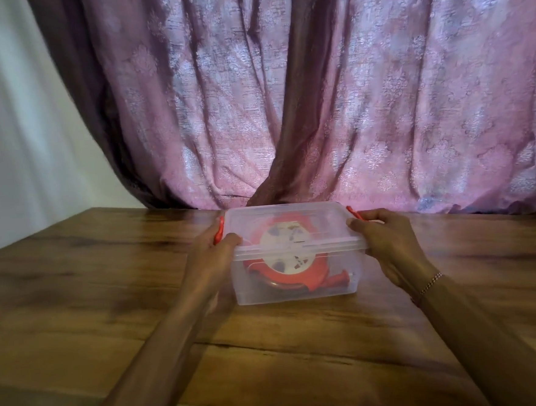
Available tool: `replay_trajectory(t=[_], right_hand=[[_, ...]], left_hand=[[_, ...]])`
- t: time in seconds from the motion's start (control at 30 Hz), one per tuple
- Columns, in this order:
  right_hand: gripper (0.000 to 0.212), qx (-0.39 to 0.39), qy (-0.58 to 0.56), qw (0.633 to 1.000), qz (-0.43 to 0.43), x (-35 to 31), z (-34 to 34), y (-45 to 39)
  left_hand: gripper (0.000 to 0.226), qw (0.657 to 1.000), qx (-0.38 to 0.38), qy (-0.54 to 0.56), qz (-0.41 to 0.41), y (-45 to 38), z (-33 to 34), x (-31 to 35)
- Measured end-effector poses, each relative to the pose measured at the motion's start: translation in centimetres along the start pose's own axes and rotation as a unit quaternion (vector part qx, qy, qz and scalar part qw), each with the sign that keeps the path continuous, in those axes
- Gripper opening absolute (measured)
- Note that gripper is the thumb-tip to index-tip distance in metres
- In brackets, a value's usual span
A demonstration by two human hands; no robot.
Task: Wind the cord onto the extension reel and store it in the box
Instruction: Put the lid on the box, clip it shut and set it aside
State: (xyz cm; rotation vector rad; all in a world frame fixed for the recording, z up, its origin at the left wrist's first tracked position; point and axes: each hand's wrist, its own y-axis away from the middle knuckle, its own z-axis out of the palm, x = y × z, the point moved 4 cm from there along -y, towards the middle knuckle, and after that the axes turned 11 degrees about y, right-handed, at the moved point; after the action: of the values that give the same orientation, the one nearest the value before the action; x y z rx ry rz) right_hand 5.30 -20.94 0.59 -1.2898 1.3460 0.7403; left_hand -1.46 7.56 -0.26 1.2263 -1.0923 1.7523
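Gripping the lidded box (296, 264) at both ends, left hand (214, 254) and right hand (386, 239) curled over its clips, we judge it rigid, light, slippery; reel (283, 258) between our grips.

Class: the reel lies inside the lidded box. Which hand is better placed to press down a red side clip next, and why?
Left, narrowly. The left hand already grips the box with fingers on its red left clip. The right hand holds the lid edge, with the right clip beyond its fingertips.
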Motion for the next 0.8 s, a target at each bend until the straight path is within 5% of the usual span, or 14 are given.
replay_trajectory(t=[0.27, 0.63, 0.7, 0.8], right_hand=[[0.038, -0.157, 0.077, 0.981, -0.087, -4.5, 14.6, 0.6], [0.032, -0.37, -0.03, 0.923, -0.104, -10.3, 37.5, 5.7], [0.014, -0.377, -0.052, 0.918, -0.11, -11.5, 40.9, 6.8], [0.017, -0.383, -0.057, 0.916, -0.106, -12.8, 45.9, 7.9]], left_hand=[[0.01, 0.982, 0.179, -0.053, 0.006, 0.1, -10.5, 2.7], [0.032, 0.913, 0.379, -0.114, 0.095, 1.6, -26.3, 5.8], [0.038, 0.901, 0.406, -0.118, 0.1, 1.8, -28.6, 6.1], [0.037, 0.878, 0.444, -0.131, 0.124, 1.8, -31.1, 6.7]])
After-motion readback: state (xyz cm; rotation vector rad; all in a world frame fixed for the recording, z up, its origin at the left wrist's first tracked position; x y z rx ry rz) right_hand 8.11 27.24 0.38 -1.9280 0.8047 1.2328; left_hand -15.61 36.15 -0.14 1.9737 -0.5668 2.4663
